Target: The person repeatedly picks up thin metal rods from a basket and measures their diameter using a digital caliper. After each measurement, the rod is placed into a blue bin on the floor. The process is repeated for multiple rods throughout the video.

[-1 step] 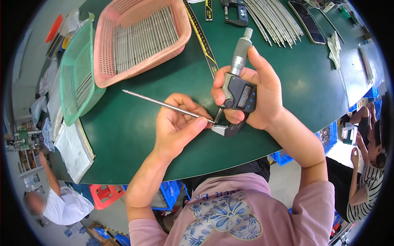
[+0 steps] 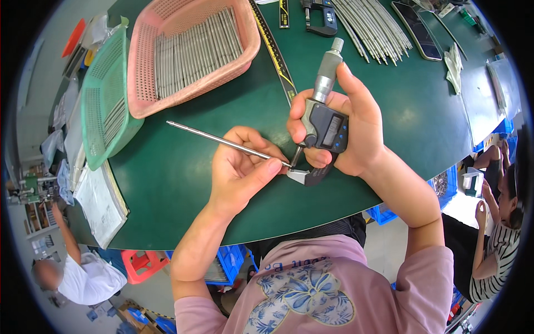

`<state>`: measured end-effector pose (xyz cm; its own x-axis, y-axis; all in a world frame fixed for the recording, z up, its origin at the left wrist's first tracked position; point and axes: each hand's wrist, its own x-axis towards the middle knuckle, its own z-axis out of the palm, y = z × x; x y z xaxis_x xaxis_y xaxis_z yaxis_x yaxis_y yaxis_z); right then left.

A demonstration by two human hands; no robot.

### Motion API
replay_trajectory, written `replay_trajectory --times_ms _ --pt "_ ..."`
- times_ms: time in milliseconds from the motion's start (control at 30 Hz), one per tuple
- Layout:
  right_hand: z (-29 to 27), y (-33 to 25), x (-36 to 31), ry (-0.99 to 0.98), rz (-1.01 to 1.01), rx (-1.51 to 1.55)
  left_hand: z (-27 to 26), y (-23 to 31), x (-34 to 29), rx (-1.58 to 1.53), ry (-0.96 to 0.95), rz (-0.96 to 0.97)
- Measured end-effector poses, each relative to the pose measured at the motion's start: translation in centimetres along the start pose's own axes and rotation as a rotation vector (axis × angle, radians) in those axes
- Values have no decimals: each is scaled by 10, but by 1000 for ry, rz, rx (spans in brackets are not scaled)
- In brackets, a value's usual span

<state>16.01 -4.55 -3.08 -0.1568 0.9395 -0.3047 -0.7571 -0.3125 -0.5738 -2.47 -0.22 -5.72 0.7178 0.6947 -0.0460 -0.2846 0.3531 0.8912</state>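
My left hand (image 2: 240, 170) is closed on a thin shiny metal rod (image 2: 208, 137), pinched between thumb and fingers. The rod slants from upper left down to the jaws of a digital micrometer (image 2: 328, 131), where its right end sits between spindle and anvil. My right hand (image 2: 356, 119) wraps round the micrometer's dark frame, thumb raised beside the grey thimble. Its small display and blue buttons face up; the digits are too small to read. Whether the jaws press on the rod, I cannot tell.
A pink basket (image 2: 136, 72) of metal rods stands at the far left, beside a green basket (image 2: 89, 111) with more rods. Farther back lie a ruler (image 2: 275, 55), a second micrometer (image 2: 322, 19), a row of rods (image 2: 372, 28) and a phone (image 2: 417, 30). Two people sit nearby.
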Motion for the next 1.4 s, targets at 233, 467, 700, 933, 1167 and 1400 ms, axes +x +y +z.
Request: replay_trajectory --times_ms 233,467,700,933,1167,1400 --pt "-4 2 2 -33 16 55 -2 0 0 -48 -33 11" --pt "-1 0 1 -29 62 82 -4 1 0 -48 -76 22" --pt "1 2 0 29 39 40 -3 -1 -1 -43 -81 12" --pt "-5 -4 -4 2 62 41 2 0 4 -32 -82 1" --pt "8 0 0 -6 89 66 -6 -7 -3 -160 -89 75" --pt "7 3 -4 138 -101 -76 0 -21 3 -105 -19 168"
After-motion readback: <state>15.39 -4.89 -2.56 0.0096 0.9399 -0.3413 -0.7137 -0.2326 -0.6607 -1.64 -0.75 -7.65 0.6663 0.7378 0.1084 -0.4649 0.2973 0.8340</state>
